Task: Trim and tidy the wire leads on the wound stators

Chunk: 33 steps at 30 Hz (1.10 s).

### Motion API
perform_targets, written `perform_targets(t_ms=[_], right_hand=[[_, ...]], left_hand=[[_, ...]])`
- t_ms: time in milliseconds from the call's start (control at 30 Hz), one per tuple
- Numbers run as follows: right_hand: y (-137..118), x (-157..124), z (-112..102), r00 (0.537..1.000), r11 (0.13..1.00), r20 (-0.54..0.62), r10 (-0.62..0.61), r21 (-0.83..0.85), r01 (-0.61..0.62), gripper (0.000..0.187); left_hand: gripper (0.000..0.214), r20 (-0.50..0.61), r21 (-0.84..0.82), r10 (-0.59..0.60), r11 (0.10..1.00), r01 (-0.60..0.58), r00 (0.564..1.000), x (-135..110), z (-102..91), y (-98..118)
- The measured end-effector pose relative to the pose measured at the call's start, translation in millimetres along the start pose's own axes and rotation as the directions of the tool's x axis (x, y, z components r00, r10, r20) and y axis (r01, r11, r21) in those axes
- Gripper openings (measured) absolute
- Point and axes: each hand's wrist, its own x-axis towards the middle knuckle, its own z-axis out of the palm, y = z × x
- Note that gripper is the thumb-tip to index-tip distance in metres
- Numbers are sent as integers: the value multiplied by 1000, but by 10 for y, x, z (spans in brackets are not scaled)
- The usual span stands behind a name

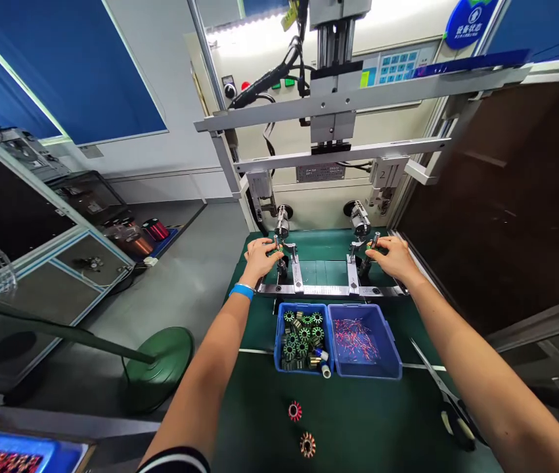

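Observation:
My left hand (259,256) reaches forward to the left metal fixture (284,259) of a winding machine, fingers curled around a small part on its post. My right hand (393,256) does the same at the right fixture (362,263), fingers closed on a small dark part there. What each hand grips is mostly hidden by the fingers. A blue band (242,291) sits on my left wrist. Both fixtures stand on a metal bar (331,290) across the green bench.
Two blue bins sit nearer me: the left bin (278,341) holds several wound stator cores, the right bin (391,355) red wire scraps. Two loose cores (295,411) (307,445) lie on the green mat (358,420). Scissors (449,401) lie at right. A green stool (161,368) stands left.

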Motion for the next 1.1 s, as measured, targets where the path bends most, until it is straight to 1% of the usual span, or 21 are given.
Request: perform_targets(t_ms=[100, 167, 200, 267, 300, 333, 367, 400, 433, 467, 500, 533, 600, 700, 733, 800, 867, 900, 967, 1033, 1100], right_hand=[[-179, -77, -50, 998, 999, -49, 49, -5, -49, 31], [-371, -255, -112, 992, 998, -108, 62, 1, -62, 36], [-488, -402, -143, 990, 999, -134, 46, 9, -45, 38], [-748, -813, -187, 989, 997, -135, -53, 39, 59, 37], [-883, -1060, -194, 985, 986, -86, -147, 67, 153, 34], [-1013, -1319, -192, 968, 963, -17, -250, 102, 250, 29], [-1131, -1570, -181, 939, 933, 51, -341, 139, 331, 25], [-1233, -1799, -165, 893, 895, 124, -434, 179, 410, 22], [-1314, -1991, -145, 831, 851, 200, -518, 214, 479, 21], [-1372, -2138, -124, 804, 837, 239, -544, 218, 502, 19], [-1407, -2237, -107, 792, 833, 262, -551, 218, 508, 16], [-1424, -2291, -97, 793, 837, 271, -546, 220, 501, 13], [-1417, -2293, -105, 822, 856, 257, -508, 260, 447, 10], [-1373, -2184, -184, 876, 847, 243, -417, 453, 278, 17], [-1360, -2150, -216, 893, 819, 245, -377, 538, 198, 22], [-1344, -2109, -268, 919, 727, 253, -303, 684, 51, 31], [-1341, -2099, -294, 933, 648, 254, -256, 761, -29, 37], [-1344, -2101, -299, 937, 626, 252, -241, 778, -48, 39], [-1359, -2107, -301, 942, 610, 246, -229, 790, -58, 39], [-1380, -2112, -301, 941, 580, 265, -211, 809, -98, 38], [-1398, -2116, -298, 931, 531, 312, -189, 830, -170, 37]], left_hand=[[22, -13, 13, -11, 1000, 11, 1000, -83, -106, 171], [31, -34, 18, -3, 1000, 4, 999, -244, -203, 327], [37, -38, 17, 17, 1000, -16, 999, -366, -247, 409], [46, 10, 0, 110, 994, -110, 994, -684, -307, 564], [44, 76, -22, 187, 982, -186, 979, -865, -318, 636], [36, 170, -57, 280, 960, -274, 945, -1046, -317, 702], [28, 273, -102, 368, 930, -354, 889, -1216, -306, 763], [23, 356, -144, 437, 899, -414, 826, -1365, -287, 819], [21, 417, -175, 483, 874, -454, 769, -1485, -263, 868], [19, 462, -194, 512, 855, -481, 724, -1575, -237, 908], [19, 491, -199, 526, 844, -498, 695, -1635, -211, 940], [18, 510, -193, 530, 838, -510, 678, -1670, -187, 963], [18, 528, -164, 527, 833, -529, 666, -1697, -150, 986], [22, 525, -117, 527, 823, -557, 669, -1740, -104, 992], [24, 519, -105, 529, 819, -564, 671, -1768, -88, 992], [30, 502, -93, 538, 812, -576, 677, -1826, -55, 988], [36, 480, -95, 549, 808, -581, 685, -1829, -39, 969], [39, 464, -98, 551, 810, -578, 694, -1786, -45, 949], [41, 406, -94, 536, 830, -550, 740, -1583, -100, 885], [37, 304, -69, 480, 872, -484, 823, -1230, -209, 795], [30, 166, -31, 377, 926, -377, 911, -793, -348, 697]])
